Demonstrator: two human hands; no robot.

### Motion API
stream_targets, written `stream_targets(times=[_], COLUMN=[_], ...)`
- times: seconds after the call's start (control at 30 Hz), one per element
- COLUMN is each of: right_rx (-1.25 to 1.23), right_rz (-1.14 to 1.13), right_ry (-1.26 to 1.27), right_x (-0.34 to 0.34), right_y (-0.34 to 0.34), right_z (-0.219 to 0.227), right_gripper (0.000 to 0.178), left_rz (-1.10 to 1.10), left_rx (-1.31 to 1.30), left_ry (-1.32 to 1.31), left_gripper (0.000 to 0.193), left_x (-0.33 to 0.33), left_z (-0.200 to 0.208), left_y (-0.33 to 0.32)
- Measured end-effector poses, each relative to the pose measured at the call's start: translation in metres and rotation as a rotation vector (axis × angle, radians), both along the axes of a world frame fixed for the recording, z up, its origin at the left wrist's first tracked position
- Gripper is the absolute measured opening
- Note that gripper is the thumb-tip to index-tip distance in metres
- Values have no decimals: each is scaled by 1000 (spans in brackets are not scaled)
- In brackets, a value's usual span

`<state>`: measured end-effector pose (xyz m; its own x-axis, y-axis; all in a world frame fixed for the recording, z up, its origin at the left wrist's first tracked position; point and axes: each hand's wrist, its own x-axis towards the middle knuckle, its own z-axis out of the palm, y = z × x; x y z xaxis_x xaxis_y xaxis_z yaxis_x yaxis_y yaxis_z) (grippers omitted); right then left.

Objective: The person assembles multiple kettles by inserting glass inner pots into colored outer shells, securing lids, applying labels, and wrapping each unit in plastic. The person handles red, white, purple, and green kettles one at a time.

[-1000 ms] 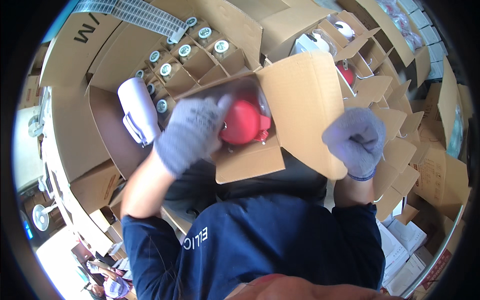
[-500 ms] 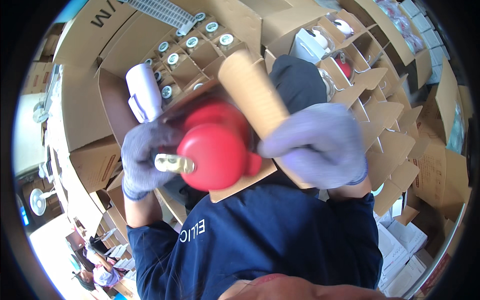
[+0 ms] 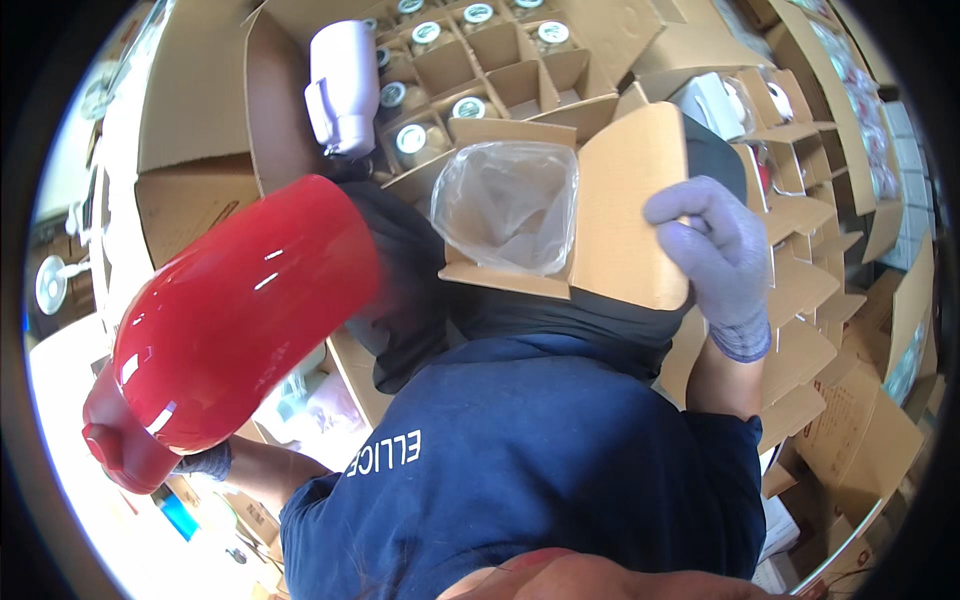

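Head view: left of the open carton (image 3: 505, 283), I have the red tumbler (image 3: 250, 310) aloft and tilted, gripped by the left hand (image 3: 207, 462), its fingers mostly hidden from me. On the carton's right, the right hand (image 3: 715, 250) has half-curled fingers at the flap (image 3: 625, 215); I can't tell whether they pinch it. I judge the tumbler fully out; the clear bag (image 3: 510, 205) is inside the carton, flap not yet closed.

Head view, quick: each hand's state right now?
Left hand: holding the red bottle, its grip mostly hidden behind it.
Right hand: fingers curled at the edge of the carton flap; whether it grips cannot be told.
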<state>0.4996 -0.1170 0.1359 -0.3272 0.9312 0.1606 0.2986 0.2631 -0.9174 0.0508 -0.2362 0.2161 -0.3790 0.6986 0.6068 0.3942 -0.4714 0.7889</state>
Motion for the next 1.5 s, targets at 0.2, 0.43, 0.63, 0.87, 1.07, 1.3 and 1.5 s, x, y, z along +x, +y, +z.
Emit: stream_targets(times=[0.2,0.43,0.63,0.87,1.07,1.3,1.5], right_rx=[-54,114,10,37,27,-78,-135], right_rz=[92,138,156,105,25,11,-41], right_ry=[-190,-523,-383,-397,-226,-185,-107], right_x=[-2,-11,-27,-24,-49,-34,-28], right_y=[2,14,22,19,25,32,30], right_z=[-17,-83,-81,-110,-143,-144,-152], right_gripper=[12,19,17,19,19,19,19], left_rz=[140,229,246,183,38,-82,-70], left_rx=[-34,-82,-129,-180,-258,-418,-570], left_ry=[3,-12,-20,-40,-25,-104,-17], left_gripper=[34,35,35,36,36,46,41], left_x=[-15,-22,-15,-1,17,30,58], left_z=[-22,-43,-59,-74,-95,-157,-177], left_y=[-35,-32,-36,-26,16,67,99])
